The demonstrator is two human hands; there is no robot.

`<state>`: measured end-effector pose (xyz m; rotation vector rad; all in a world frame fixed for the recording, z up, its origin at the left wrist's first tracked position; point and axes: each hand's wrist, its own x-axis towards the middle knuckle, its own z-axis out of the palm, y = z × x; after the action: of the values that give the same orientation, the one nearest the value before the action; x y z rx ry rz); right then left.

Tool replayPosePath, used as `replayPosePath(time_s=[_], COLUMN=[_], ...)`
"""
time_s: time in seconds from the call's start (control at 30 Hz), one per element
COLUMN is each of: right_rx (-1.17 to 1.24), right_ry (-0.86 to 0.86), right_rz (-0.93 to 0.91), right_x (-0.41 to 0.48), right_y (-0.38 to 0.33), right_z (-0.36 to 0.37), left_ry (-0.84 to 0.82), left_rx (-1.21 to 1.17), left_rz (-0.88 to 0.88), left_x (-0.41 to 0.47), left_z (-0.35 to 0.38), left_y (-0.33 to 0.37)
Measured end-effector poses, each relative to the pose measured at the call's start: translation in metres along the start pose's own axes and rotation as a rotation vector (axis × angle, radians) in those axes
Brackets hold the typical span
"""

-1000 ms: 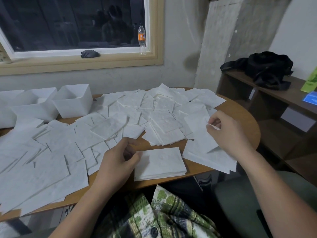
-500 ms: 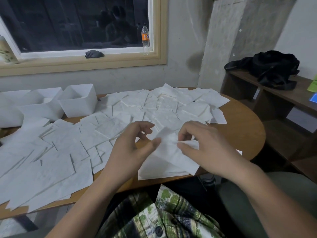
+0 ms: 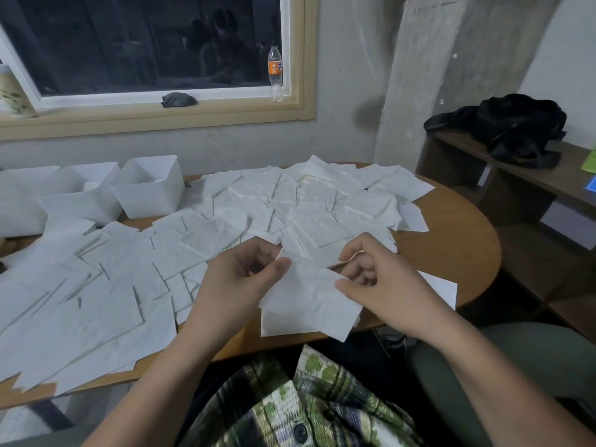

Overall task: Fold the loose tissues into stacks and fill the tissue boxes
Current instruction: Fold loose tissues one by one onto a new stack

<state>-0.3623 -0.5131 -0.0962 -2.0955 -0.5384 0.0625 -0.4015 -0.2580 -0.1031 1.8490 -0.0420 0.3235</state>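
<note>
Tissue (image 3: 306,291) hangs in the air at six o'clock of the round table (image 3: 451,240), just above its near edge, and both hands hold it. The left hand (image 3: 238,285) pinches the upper left corner between thumb and curled fingers. The right hand (image 3: 383,285) grasps the right side, with the thumb pressed on the face and the fingers curled behind the upper corner.

The step in hand looks like the folding of a single sheet: the tissue is tilted and slack, and its lower corner droops over the stack (image 3: 277,327) that lies flat directly beneath it. The next move probably calls for bringing the two held corners together so the edges meet squarely. After that, the folded piece has to go down on the stack with its sides lined up.

The sheet is thin, white and soft, faintly crinkled, roughly square, and limp enough to sag between the grips. It should crease at a light touch, and it may tear or skew if pulled hard. The loose tissues (image 3: 225,233) spread from nine o'clock through twelve to two, overlapping at all angles, so most of the work remains. The tissue boxes (image 3: 151,191), plain white open-topped tubs with smooth tapered walls, stand at ten o'clock; how full they are I cannot tell.
</note>
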Motion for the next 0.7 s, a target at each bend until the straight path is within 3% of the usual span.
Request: replayPosePath(time_s=[0.3, 0.7], right_rx=[0.177, -0.115], right_ry=[0.142, 0.183], right_rz=[0.154, 0.126], right_x=[0.015, 0.024], right_y=[0.021, 0.038], right_z=[0.003, 0.022], left_ry=[-0.010, -0.021], left_rx=[0.183, 0.485], left_rz=[-0.164, -0.172], left_x=[0.001, 0.008], left_z=[-0.007, -0.011], left_y=[-0.020, -0.035])
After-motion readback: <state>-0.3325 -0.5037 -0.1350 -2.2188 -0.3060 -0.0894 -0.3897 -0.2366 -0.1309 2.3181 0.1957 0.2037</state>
